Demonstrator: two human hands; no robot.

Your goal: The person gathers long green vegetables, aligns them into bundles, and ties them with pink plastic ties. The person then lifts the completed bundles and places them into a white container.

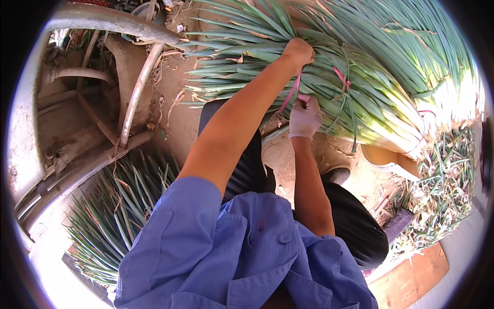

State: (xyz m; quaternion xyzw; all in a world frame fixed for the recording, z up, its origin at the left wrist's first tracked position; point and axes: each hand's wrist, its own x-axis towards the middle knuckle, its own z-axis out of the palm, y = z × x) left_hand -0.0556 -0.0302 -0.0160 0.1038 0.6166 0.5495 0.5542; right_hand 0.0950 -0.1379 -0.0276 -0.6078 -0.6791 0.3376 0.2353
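A bundle of green onions lies before me, leaves to the left and white root ends to the right. My left hand, bare, is closed on a pink tie at the far side of the leaves. Nearer to me, my right hand, in a pale glove, pinches the same tie below it. The tie runs between both hands over the leaves. A second pink tie with a knot and a twisted green leaf circle the bundle's middle. A thin band sits near the roots.
More green onions lie beyond the bundle. Another pile stands at lower left beside a metal tube frame. Leaf trimmings are heaped at the right, near a wooden board. A shoe rests on the dirt ground.
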